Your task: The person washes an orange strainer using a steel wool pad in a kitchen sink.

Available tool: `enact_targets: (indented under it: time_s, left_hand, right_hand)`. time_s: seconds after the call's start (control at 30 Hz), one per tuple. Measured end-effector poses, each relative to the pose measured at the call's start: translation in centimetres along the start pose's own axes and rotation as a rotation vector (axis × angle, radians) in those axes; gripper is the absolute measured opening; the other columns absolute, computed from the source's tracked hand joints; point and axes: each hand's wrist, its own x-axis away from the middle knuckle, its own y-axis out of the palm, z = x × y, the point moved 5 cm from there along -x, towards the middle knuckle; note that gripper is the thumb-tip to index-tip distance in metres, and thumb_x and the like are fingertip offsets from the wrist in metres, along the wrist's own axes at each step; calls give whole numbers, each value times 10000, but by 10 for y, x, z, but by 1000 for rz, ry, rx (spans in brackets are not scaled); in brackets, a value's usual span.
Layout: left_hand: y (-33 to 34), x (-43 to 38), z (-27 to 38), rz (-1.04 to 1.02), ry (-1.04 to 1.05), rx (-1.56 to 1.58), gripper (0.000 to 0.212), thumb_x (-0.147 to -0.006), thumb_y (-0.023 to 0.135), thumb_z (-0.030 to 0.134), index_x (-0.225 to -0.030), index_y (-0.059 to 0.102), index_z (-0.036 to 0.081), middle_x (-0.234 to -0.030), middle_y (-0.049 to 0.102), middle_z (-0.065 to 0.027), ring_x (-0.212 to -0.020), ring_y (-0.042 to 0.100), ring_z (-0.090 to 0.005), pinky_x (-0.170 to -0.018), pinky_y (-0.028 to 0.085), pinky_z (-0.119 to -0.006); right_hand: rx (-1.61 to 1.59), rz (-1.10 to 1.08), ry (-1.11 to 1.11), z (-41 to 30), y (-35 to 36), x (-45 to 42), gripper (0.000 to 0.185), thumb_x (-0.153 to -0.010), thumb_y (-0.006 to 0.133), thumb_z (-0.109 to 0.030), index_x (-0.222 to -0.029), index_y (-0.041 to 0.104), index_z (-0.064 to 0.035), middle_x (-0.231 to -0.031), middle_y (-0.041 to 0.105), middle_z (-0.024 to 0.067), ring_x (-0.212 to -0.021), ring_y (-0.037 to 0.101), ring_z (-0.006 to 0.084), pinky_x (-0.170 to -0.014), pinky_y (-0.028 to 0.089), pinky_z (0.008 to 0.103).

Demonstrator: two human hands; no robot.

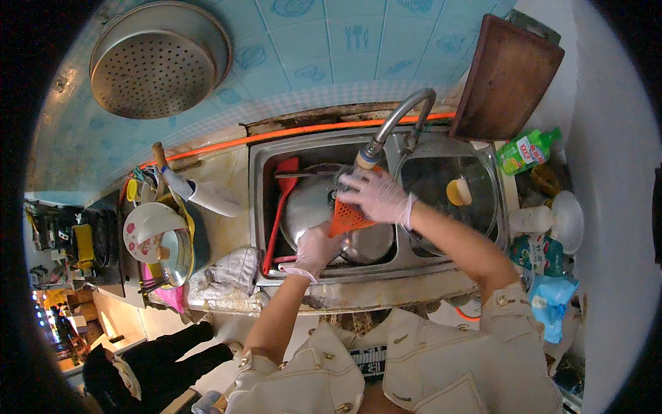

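Over the left basin of a steel double sink (254,207), my gloved left hand (315,248) grips the lower edge of an orange perforated utensil (347,216), whose exact kind I cannot tell. My gloved right hand (375,196) lies against its upper part, fingers spread, just under the outlet of the curved faucet (395,121). Below, the basin holds a round steel lid (310,202), another rounded steel piece (370,242) and a red spatula (282,215). A yellow and white sponge (459,192) rests in the right basin.
Left of the sink are a sheathed knife (207,195), stacked bowls (150,227) and a grey cloth (232,271). At the right are a cutting board (507,77), a green detergent bottle (525,152) and a blue plastic bag (553,305). A person in black trousers (170,352) appears lower left.
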Motion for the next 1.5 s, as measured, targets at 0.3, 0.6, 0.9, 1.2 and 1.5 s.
enact_targets:
  time_s: [0.3, 0.6, 0.9, 1.2, 1.5]
  left_hand:
    - [6, 5, -13, 80, 10, 91, 432, -819, 604, 459, -952, 620, 48, -808, 654, -204, -796, 627, -387, -710, 492, -463]
    - [22, -10, 1, 146, 220, 56, 360, -833, 582, 398, -948, 626, 59, -780, 647, -213, -754, 628, -394, -672, 491, -468]
    - [14, -14, 4, 202, 149, 30, 384, -810, 596, 428, -944, 626, 70, -782, 649, -207, -740, 625, -406, -662, 489, -501]
    - [11, -24, 2, 224, 16, -33, 397, -799, 591, 451, -937, 629, 81, -782, 650, -211, -769, 628, -397, -693, 487, -496]
    - [3, -31, 5, 319, 26, -75, 309, -831, 563, 338, -903, 583, 38, -761, 644, -222, -754, 634, -395, -690, 490, -498]
  right_hand:
    - [-392, 242, 724, 50, 0, 9, 452, -724, 609, -124, -1167, 535, -82, -1146, 541, 206, -1072, 508, 378, -875, 459, 453]
    - [-74, 245, 832, -2, -1, 5, 664, -691, 669, -207, -1304, 438, -96, -1324, 454, 183, -1101, 505, 390, -907, 445, 462]
    - [-271, 179, 411, 26, 7, 4, 396, -684, 622, -130, -1078, 584, -128, -1019, 617, 136, -920, 599, 332, -798, 495, 425]
    - [-378, -44, 194, -6, 13, 7, 506, -677, 597, -105, -1179, 580, -164, -1189, 556, 92, -1041, 555, 313, -884, 466, 413]
    - [-405, 50, 130, -7, 7, -6, 540, -660, 590, -88, -1196, 564, -150, -1186, 530, 79, -1033, 530, 315, -853, 481, 426]
